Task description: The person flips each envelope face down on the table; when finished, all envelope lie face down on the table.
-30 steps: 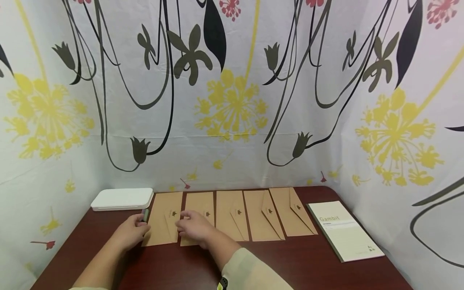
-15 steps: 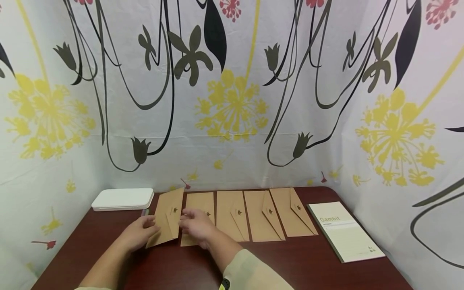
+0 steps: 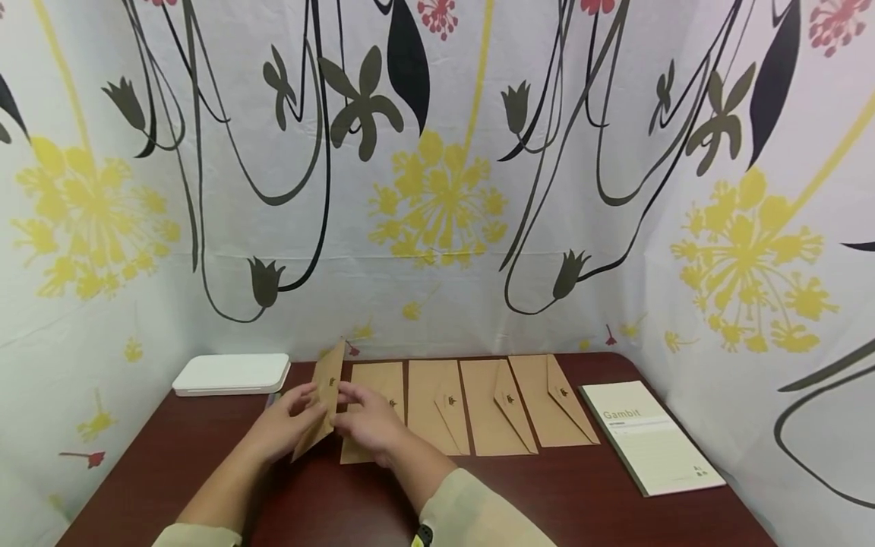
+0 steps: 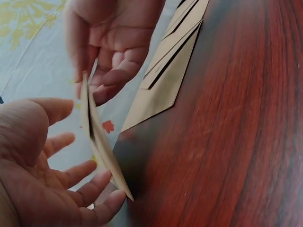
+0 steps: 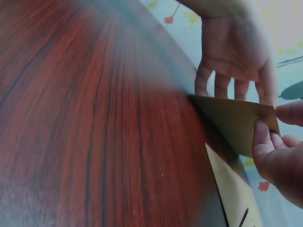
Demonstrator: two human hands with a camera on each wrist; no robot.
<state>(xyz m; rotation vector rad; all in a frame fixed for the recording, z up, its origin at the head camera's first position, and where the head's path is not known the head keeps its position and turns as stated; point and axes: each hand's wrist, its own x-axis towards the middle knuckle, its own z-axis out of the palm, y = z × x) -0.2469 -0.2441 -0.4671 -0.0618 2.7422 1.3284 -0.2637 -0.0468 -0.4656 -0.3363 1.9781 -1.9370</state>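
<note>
A brown paper envelope (image 3: 330,386) with a small dark crown print stands tilted on edge between the two hands at the left of the row. My right hand (image 3: 372,422) pinches its right edge between thumb and fingers. My left hand (image 3: 285,424) is at the other side; in the left wrist view its fingertips (image 4: 102,182) touch the envelope's lower part, while the thumb stays apart from it. The left wrist view looks along the envelope's thin edge, where a slight gap shows between its layers. From the right wrist, its plain face (image 5: 232,118) shows.
Several more brown envelopes (image 3: 431,403) lie side by side along the back of the dark red table (image 3: 328,509). A white flat case (image 3: 231,374) is at the back left, with a small dark object (image 3: 272,398) partly behind the left hand. A "Gambit" notebook (image 3: 652,437) lies at the right.
The leftmost envelope has been lifted from lying flat and tilted up on edge. My left hand has moved right with it; the right hand has closed onto its edge.
</note>
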